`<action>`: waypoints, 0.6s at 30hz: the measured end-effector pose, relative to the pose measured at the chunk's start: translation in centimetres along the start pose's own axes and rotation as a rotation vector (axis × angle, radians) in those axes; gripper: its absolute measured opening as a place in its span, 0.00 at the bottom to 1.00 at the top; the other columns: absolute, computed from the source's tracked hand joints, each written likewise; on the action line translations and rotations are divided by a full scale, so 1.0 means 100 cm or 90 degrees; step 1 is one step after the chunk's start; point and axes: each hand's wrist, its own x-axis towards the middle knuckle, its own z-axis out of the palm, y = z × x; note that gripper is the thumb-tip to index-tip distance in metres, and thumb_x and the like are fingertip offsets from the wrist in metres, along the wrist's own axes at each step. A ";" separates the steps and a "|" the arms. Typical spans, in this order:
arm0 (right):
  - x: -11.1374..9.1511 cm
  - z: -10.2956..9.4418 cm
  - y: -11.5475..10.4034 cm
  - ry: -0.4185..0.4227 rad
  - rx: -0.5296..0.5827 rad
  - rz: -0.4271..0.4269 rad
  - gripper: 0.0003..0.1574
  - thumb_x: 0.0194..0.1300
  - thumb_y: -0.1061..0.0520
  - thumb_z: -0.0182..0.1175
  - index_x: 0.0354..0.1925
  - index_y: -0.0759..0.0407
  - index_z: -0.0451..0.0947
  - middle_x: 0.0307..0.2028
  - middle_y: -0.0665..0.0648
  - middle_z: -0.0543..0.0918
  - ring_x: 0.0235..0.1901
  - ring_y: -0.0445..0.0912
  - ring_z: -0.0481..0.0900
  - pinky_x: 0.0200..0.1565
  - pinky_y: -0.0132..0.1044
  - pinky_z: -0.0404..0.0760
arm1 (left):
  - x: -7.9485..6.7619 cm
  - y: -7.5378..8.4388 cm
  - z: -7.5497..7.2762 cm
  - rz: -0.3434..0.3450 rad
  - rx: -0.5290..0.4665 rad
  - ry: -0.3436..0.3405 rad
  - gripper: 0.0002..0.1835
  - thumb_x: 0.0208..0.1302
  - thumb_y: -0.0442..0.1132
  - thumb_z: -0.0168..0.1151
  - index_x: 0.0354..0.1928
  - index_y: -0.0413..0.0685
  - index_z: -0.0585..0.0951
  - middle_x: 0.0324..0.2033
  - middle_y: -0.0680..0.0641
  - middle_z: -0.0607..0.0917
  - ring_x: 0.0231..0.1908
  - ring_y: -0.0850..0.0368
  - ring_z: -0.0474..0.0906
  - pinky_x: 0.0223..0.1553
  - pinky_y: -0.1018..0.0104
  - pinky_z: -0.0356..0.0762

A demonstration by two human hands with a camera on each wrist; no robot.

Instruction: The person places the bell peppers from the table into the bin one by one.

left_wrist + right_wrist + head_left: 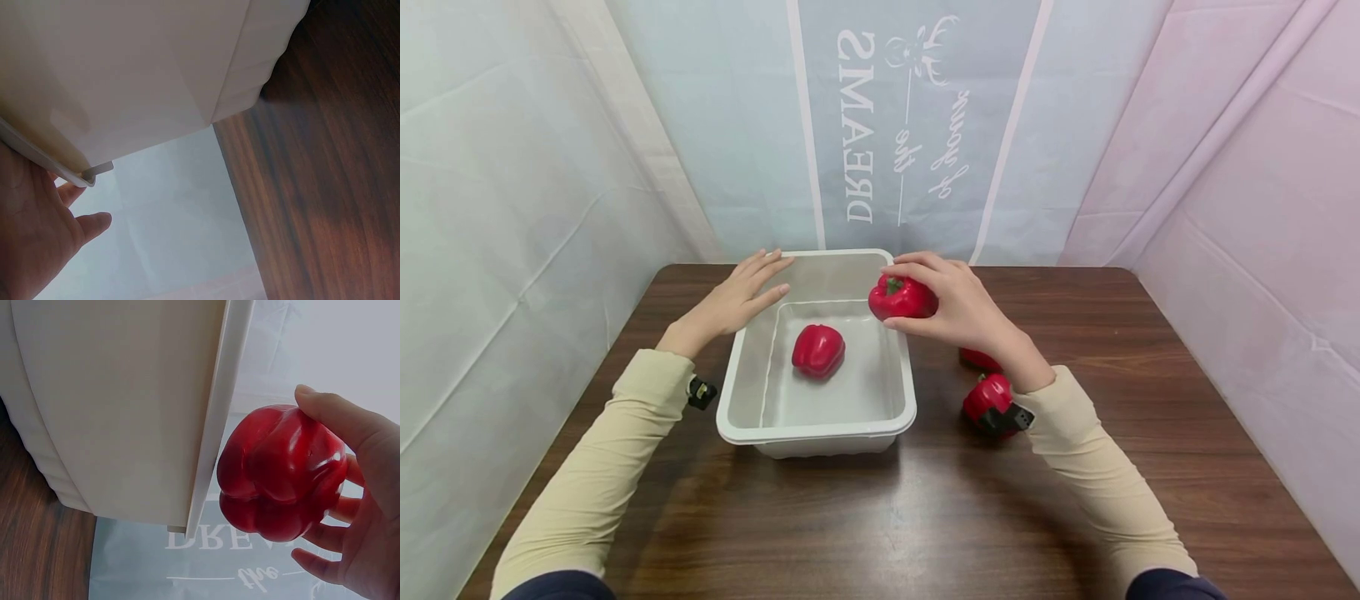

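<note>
A white plastic tub (816, 432) stands on the table with one red bell pepper (818, 351) lying on its floor. My right hand (958, 304) grips a second bell pepper (901, 298) above the tub's right rim, its green stem facing left. In the right wrist view that held pepper (281, 472) shows its lobed underside, with thumb and fingers around it. My left hand (730, 296), fingers spread and fairly straight, is at the tub's left rim. The left wrist view has the left hand (47, 225) beside the tub's outer wall (125, 75).
Two more red bell peppers sit on the dark wood table (865, 525) right of the tub: a nearer pepper (987, 398), partly covered by the wrist camera, and a farther pepper (979, 359) mostly behind the right forearm. Fabric walls, including a printed back curtain (917, 125), enclose the table.
</note>
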 end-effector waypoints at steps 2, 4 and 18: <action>0.001 0.001 -0.001 0.001 -0.001 -0.003 0.36 0.48 0.38 0.68 0.56 0.44 0.75 0.54 0.49 0.74 0.52 0.44 0.72 0.52 0.49 0.69 | 0.000 0.001 0.000 -0.001 -0.002 0.000 0.32 0.70 0.60 0.39 0.72 0.59 0.54 0.72 0.46 0.49 0.72 0.48 0.35 0.68 0.43 0.37; 0.001 0.001 -0.001 0.005 -0.001 -0.008 0.36 0.48 0.38 0.69 0.55 0.43 0.75 0.54 0.49 0.74 0.51 0.44 0.72 0.53 0.48 0.69 | 0.000 0.000 0.000 0.000 -0.002 0.000 0.32 0.70 0.60 0.39 0.72 0.59 0.54 0.72 0.46 0.49 0.72 0.48 0.36 0.68 0.43 0.37; 0.003 0.005 -0.007 0.014 0.006 -0.032 0.36 0.47 0.38 0.69 0.55 0.44 0.75 0.55 0.51 0.74 0.53 0.44 0.72 0.52 0.48 0.69 | -0.002 0.001 -0.001 0.001 -0.004 -0.001 0.32 0.69 0.60 0.39 0.72 0.58 0.54 0.72 0.47 0.48 0.72 0.47 0.35 0.68 0.42 0.37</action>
